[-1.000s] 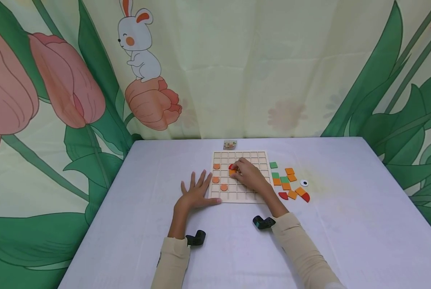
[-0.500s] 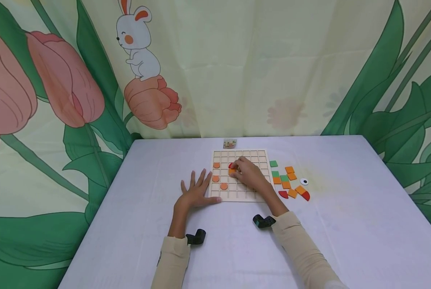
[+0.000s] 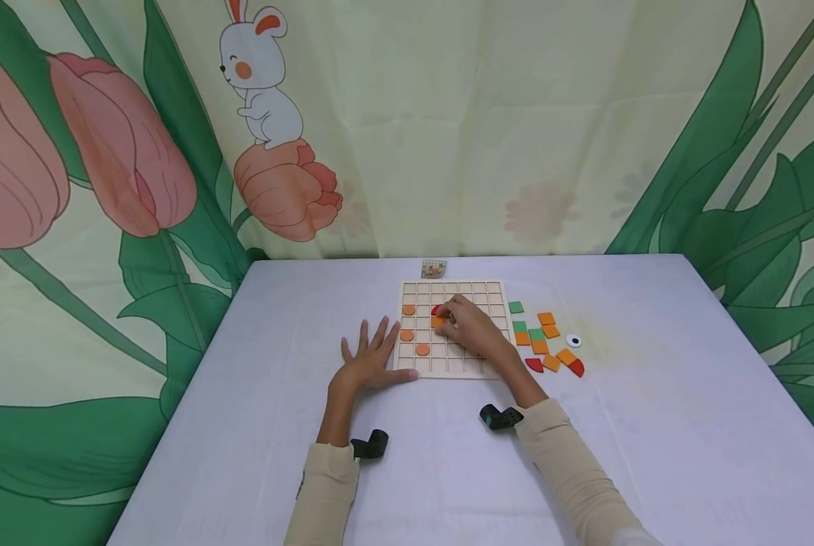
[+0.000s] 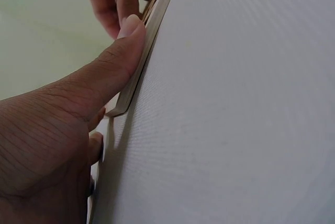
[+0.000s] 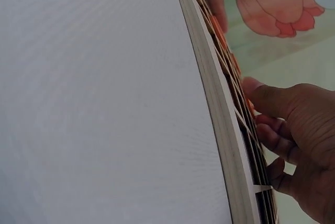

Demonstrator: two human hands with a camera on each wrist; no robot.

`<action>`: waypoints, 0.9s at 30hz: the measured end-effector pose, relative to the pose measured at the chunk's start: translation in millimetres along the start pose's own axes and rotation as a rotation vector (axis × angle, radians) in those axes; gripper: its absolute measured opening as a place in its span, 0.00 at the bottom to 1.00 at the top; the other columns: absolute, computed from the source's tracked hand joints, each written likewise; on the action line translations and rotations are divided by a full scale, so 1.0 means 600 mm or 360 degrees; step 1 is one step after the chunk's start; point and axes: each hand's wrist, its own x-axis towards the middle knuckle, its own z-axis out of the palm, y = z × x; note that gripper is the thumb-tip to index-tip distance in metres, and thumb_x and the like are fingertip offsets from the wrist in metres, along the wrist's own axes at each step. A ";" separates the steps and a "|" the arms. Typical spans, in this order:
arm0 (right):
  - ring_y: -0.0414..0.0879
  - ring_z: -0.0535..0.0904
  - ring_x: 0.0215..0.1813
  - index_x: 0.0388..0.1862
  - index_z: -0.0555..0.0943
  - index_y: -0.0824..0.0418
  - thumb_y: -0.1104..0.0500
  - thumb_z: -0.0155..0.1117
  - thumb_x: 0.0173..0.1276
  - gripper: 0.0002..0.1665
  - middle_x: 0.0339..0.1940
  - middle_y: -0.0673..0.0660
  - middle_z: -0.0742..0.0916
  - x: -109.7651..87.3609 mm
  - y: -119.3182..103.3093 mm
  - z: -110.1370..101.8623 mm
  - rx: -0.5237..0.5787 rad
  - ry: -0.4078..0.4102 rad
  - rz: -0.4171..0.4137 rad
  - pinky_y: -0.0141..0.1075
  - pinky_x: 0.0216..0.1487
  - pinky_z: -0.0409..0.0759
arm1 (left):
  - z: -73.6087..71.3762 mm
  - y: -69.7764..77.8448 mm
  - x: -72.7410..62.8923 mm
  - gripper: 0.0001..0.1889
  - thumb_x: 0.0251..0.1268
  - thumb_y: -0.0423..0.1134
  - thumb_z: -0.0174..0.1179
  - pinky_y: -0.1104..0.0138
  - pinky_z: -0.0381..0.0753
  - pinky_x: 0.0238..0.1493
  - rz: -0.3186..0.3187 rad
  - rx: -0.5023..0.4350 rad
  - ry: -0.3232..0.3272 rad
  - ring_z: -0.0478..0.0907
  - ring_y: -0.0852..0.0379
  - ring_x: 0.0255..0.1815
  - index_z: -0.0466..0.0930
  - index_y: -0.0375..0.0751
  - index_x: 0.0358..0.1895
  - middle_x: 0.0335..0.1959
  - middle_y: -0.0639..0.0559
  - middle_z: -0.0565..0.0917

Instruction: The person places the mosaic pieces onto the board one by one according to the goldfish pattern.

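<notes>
Reaching across from the near right, a person's right hand [image 3: 473, 330] bends its fingers down at a flat orange square tile [image 3: 437, 321] on a pale wooden board [image 3: 454, 370] marked into a grid of raised-edge cells. The tile sits left of the board's middle, directly at the fingertips, away and to the left of the palm. Thumb and forefinger come in at it, but whether they pinch the tile or only press it cannot be told. Being square, the tile has no long axis. A small red piece [image 3: 436, 309], partly covered by the forefinger, lies at its far side.

The left hand [image 3: 366, 369] is farther from the tile. Its fingers are spread and straight, gripping nothing; the forefinger reaches the board's left edge and the thumb lies along the near-left corner.

Three flat orange discs lie in cells toward the left: a far one [image 3: 409, 310], a middle one [image 3: 407, 335] and a near one [image 3: 422, 349]. Bare cells show between discs and tile, and toward the far edge; this seems the freer side. To the right, the hand and forearm cross the board, and loose orange, green and red tiles [image 3: 539, 347] lie just beyond its right edge.
</notes>
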 end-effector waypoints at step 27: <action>0.53 0.75 0.43 0.49 0.82 0.66 0.58 0.67 0.68 0.15 0.46 0.60 0.81 -0.081 0.065 -0.142 -0.0005 0.0117 0.0095 0.42 0.42 0.79 | 0.001 0.001 0.001 0.56 0.52 0.72 0.60 0.32 0.25 0.66 -0.0025 -0.0024 0.0002 0.22 0.40 0.78 0.41 0.56 0.80 0.81 0.52 0.36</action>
